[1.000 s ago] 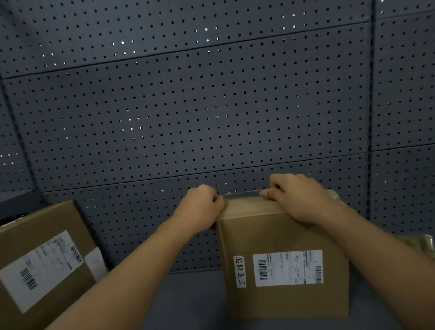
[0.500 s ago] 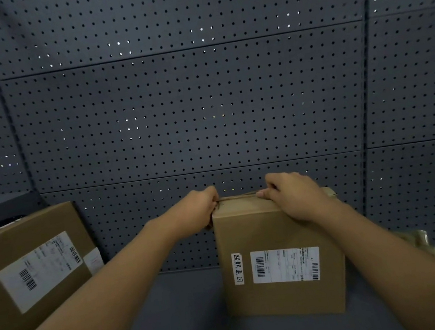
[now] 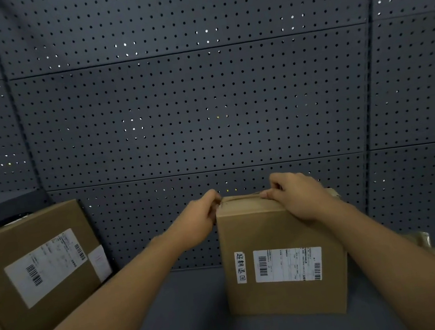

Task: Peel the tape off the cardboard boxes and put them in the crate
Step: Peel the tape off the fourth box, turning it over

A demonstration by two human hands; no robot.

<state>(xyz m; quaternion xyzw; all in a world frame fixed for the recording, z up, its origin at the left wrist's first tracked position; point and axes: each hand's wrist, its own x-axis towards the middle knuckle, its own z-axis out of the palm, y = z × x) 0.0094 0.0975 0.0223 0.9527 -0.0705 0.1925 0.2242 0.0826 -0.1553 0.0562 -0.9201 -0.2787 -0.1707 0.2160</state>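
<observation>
A brown cardboard box (image 3: 276,229) with a white shipping label (image 3: 287,264) stands upright on the grey table, right of centre. My left hand (image 3: 200,221) is at the box's top left corner, fingers pinched on a strip of tape (image 3: 242,197) that runs along the top edge. My right hand (image 3: 297,196) presses down on the box's top, thumb and fingers at the tape. The box's top face is mostly hidden. No crate is in view.
A second, larger labelled cardboard box (image 3: 40,269) leans at the left, in front of a dark shelf edge (image 3: 1,202). A grey pegboard wall (image 3: 202,98) stands close behind. A crumpled wad of tape (image 3: 423,243) lies at the right behind my forearm.
My left hand has slid left off the box's top to its corner, drawing the tape along the top edge. The right hand stays on the box.
</observation>
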